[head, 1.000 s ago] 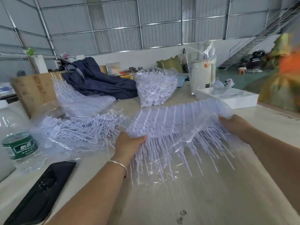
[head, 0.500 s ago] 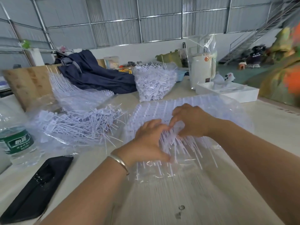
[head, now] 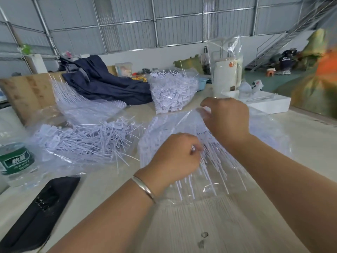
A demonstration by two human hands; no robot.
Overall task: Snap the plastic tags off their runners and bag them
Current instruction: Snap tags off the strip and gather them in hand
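Note:
A clear plastic bag holding a stack of white tag runners [head: 217,172] lies on the table in front of me, its thin tails pointing toward me. My left hand [head: 175,159] curls its fingers round a bunch of tag tails near the stack's middle. My right hand [head: 226,119] reaches over the far edge and pinches the clear bag film there. A pile of loose white tags [head: 87,141] lies on plastic to the left. A full bag of snapped tags [head: 173,92] stands behind.
More runners [head: 82,106] fan up behind the loose pile. A water bottle [head: 14,161] and a black case [head: 36,212] lie at the left. A dark blue garment [head: 102,83], a white box [head: 269,105] and a wrapped white appliance [head: 226,77] stand farther back.
My hands went from the stack's two ends to its middle. Now the right hand has lifted to the far edge with the film, and the left has closed on the tails.

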